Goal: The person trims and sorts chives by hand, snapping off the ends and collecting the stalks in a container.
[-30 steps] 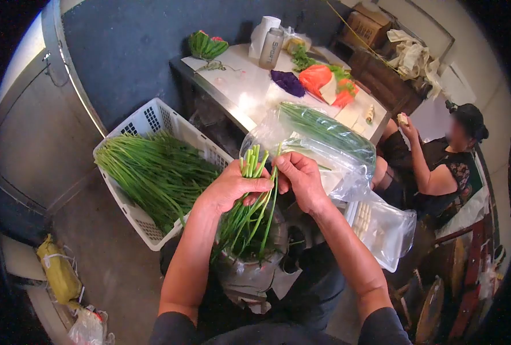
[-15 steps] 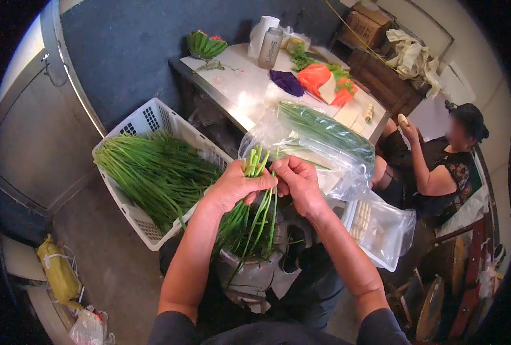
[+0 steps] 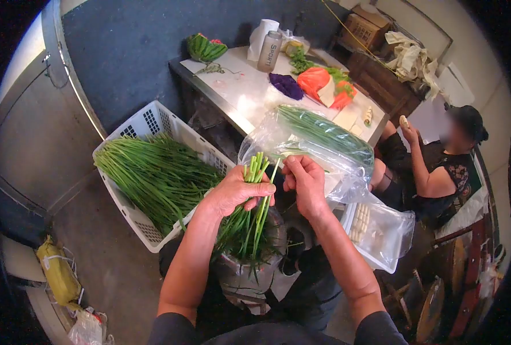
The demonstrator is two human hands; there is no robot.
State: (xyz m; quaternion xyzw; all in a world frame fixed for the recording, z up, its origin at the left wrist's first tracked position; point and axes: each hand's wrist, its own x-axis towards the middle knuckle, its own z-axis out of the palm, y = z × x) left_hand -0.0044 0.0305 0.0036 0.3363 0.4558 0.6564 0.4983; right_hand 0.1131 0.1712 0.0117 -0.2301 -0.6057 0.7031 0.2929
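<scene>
My left hand (image 3: 236, 192) is closed around a small bunch of garlic chives (image 3: 257, 167). Their pale cut ends stick up above the thumb, and the green leaves hang down over my lap. Just to the right, my right hand (image 3: 306, 183) is pinched, thumb against fingers, beside one stalk that leans out from the bunch. What lies between those fingertips is too small to make out. A white plastic crate (image 3: 133, 216) at left holds a large heap of garlic chives (image 3: 157, 167). Beyond my hands, more long green chives (image 3: 324, 132) lie in a clear plastic bag (image 3: 347, 181).
The table (image 3: 232, 89) bears a watermelon piece (image 3: 206, 48), a grey bottle (image 3: 270, 52), a purple cloth (image 3: 286, 85) and an orange bag (image 3: 314, 82). A white tray (image 3: 389, 261) with pale pieces under plastic stands right. A seated person (image 3: 439, 167) holds something pale.
My right hand has moved slightly right, away from my left hand, opening a gap between them. The bunch stays in my left hand, with one stalk now standing apart.
</scene>
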